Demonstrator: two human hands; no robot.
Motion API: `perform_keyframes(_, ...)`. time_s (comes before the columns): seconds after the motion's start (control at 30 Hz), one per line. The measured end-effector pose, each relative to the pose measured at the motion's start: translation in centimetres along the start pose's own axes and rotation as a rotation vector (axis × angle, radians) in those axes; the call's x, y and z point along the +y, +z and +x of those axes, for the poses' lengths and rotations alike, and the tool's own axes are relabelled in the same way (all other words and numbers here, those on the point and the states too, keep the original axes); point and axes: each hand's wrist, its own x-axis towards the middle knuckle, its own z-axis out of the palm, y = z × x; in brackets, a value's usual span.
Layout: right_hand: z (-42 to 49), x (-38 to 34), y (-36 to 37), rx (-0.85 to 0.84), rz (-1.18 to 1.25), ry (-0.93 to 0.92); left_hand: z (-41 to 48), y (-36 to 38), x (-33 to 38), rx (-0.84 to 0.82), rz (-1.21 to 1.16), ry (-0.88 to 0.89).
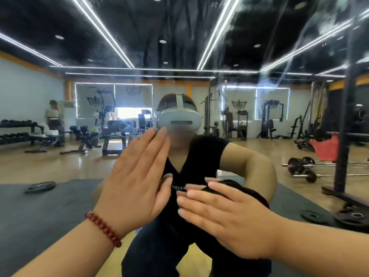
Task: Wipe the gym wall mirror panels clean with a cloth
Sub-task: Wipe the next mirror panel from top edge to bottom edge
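Observation:
The wall mirror (299,47) fills the view, with whitish smears across its upper right. My left hand (137,182), a red bead bracelet on its wrist, lies flat against the glass with straight fingers pointing up. My right hand (225,214) is also flat, its straight fingers pointing left. It presses a dark cloth (225,186) onto the mirror; only a dark edge of the cloth shows above the fingers. My own crouching reflection in a black top sits behind both hands.
Everything else is reflection. A dark rack post (343,136) and a barbell (303,168) show at the right, and weight plates (351,216) at the lower right. A dumbbell rack (18,132) and a standing person (53,118) are at the far left. Grey mats cover the floor.

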Motion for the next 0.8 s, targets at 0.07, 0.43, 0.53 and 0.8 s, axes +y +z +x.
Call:
perform_keyframes(0.07, -0.1, 1.0, 0.0, 0.011, 0.021, 0.048, 0.6, 0.2, 0.5, 0.012, -0.009, -0.004)
perform_keyframes(0.43, 1.1, 5.8, -1.1, 0.133, -0.016, 0.175, 2.7, 1.0, 2.7, 0.018, -0.043, -0.012)
perform_keyframes(0.53, -0.4, 6.8, -1.2, 0.103, -0.013, 0.105, 4.4, 0.5, 3.0, 0.046, -0.034, 0.029)
perform_keyframes(0.8, 0.6, 10.4, -2.1, 0.251, -0.015, 0.420, 9.2, 0.0, 3.9, 0.082, -0.004, 0.039)
